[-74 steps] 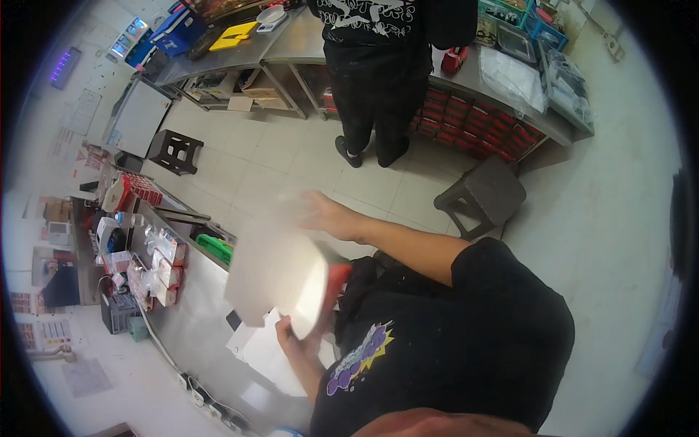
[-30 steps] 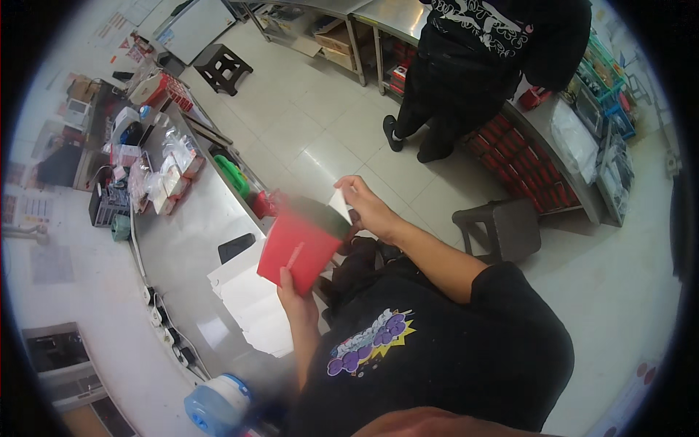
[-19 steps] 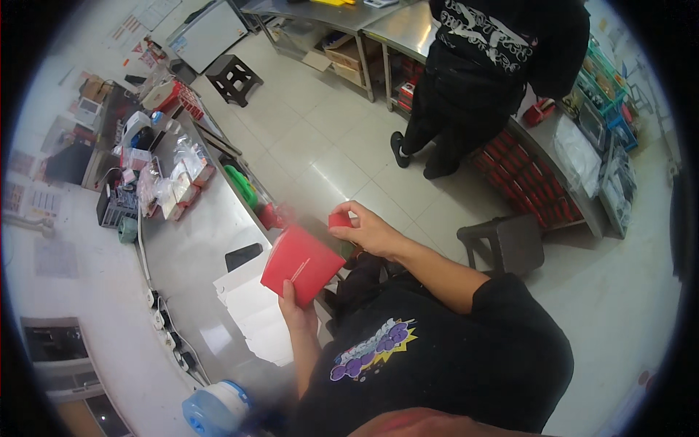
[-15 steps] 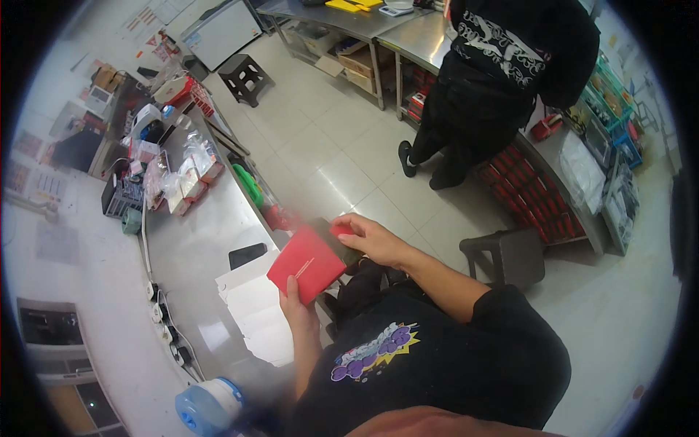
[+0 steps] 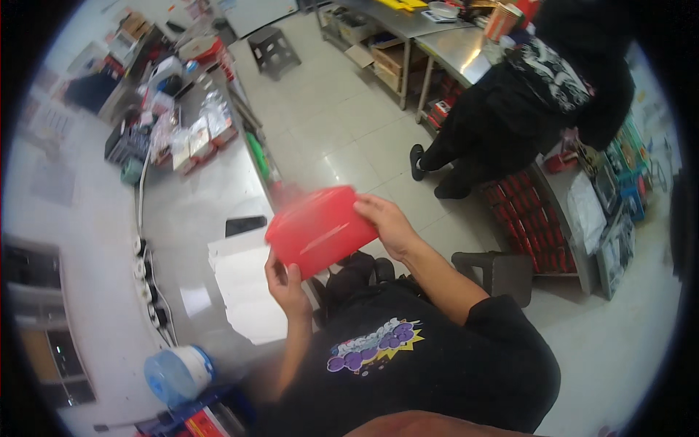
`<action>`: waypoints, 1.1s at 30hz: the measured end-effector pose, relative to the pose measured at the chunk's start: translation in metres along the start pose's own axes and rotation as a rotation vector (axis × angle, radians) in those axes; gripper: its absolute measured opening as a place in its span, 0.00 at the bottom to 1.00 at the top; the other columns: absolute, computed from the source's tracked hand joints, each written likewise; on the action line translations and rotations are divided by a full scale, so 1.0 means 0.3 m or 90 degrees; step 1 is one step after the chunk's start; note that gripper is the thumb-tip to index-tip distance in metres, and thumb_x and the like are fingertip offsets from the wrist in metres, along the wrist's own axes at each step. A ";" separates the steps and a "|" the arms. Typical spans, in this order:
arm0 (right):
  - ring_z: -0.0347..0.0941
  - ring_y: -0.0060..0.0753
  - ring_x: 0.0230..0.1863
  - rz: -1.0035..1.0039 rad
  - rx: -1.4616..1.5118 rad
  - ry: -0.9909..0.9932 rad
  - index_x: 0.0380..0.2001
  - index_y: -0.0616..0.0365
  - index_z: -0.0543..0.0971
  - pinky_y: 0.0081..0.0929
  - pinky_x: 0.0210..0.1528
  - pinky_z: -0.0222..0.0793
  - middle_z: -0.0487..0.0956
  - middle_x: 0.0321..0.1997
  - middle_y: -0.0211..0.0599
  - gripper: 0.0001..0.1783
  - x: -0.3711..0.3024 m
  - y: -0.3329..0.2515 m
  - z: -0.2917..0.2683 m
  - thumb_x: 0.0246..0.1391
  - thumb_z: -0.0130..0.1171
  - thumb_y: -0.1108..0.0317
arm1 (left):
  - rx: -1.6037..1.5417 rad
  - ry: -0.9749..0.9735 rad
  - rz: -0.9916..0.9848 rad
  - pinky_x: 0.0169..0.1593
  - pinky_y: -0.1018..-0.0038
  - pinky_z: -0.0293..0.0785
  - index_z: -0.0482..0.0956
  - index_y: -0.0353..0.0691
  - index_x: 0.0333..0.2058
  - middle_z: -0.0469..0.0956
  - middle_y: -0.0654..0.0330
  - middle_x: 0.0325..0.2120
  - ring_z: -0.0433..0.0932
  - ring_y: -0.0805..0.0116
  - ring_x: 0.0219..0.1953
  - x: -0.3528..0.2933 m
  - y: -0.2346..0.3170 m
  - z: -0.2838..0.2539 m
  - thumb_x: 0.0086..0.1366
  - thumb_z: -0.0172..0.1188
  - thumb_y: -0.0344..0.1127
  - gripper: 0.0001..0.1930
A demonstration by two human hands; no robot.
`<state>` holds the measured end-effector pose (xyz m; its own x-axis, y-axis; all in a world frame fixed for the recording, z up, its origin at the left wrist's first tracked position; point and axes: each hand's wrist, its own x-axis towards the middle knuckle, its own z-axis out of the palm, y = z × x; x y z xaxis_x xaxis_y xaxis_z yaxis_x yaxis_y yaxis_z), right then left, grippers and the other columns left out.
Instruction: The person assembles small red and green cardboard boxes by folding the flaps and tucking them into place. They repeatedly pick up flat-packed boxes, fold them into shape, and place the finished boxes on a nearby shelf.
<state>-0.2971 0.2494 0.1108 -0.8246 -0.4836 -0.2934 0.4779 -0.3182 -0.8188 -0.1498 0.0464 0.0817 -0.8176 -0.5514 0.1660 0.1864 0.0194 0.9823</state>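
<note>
Both my hands hold a red cardboard carton (image 5: 320, 231) in front of my body, above the edge of the metal bench (image 5: 193, 240). My left hand (image 5: 289, 293) grips its lower left corner, thumb on the near face. My right hand (image 5: 386, 226) is closed on its right end. The carton is smeared by motion along its upper left, so its exact shape there is unclear. Below and left of it, a white sheet (image 5: 251, 291) with a ragged edge lies on the bench. A dark phone (image 5: 245, 225) lies just beyond that sheet.
A blue water jug (image 5: 171, 375) stands near left, by a row of plugs (image 5: 149, 291). Plastic-wrapped packs (image 5: 193, 146) crowd the bench's far end. A dark stool (image 5: 502, 275) is at my right. Another person (image 5: 502, 116) in black stands far right, beside shelved red boxes (image 5: 528, 222).
My right hand has come onto the carton's right end; before, it was apart, near a small red piece. The carton now looks wider and is tilted. The view has shifted, and the other person has leaned.
</note>
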 end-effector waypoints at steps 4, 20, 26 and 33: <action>0.76 0.26 0.54 -0.004 -0.030 0.054 0.56 0.64 0.75 0.28 0.61 0.69 0.81 0.53 0.40 0.24 -0.022 -0.004 0.054 0.69 0.57 0.54 | -0.003 -0.033 -0.022 0.66 0.64 0.67 0.57 0.35 0.68 0.66 0.49 0.64 0.69 0.59 0.64 -0.006 0.053 0.007 0.77 0.51 0.45 0.30; 0.77 0.27 0.54 0.057 -0.170 -0.052 0.60 0.67 0.72 0.29 0.60 0.71 0.79 0.55 0.41 0.26 -0.061 0.078 0.085 0.70 0.57 0.56 | -0.300 -0.075 -0.180 0.66 0.66 0.64 0.55 0.36 0.71 0.64 0.53 0.68 0.64 0.64 0.68 -0.006 0.133 -0.066 0.76 0.51 0.48 0.33; 0.77 0.29 0.53 0.074 -0.199 -0.061 0.59 0.66 0.71 0.29 0.59 0.71 0.79 0.54 0.41 0.28 -0.056 0.154 0.123 0.64 0.64 0.60 | -0.143 0.010 -0.229 0.70 0.65 0.59 0.57 0.28 0.71 0.64 0.50 0.69 0.64 0.61 0.70 -0.019 0.135 -0.083 0.79 0.43 0.49 0.32; 0.76 0.30 0.55 0.024 -0.208 -0.102 0.61 0.69 0.69 0.30 0.60 0.71 0.78 0.56 0.43 0.29 0.003 0.140 0.167 0.63 0.65 0.65 | 0.042 0.149 -0.160 0.67 0.66 0.67 0.61 0.30 0.69 0.72 0.48 0.62 0.72 0.61 0.63 -0.029 0.082 -0.104 0.79 0.46 0.44 0.28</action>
<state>-0.2626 0.1946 0.1008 -0.7379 -0.6204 -0.2657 0.3629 -0.0329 -0.9313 -0.1211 0.0255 0.1019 -0.6845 -0.7224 -0.0981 -0.0458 -0.0917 0.9947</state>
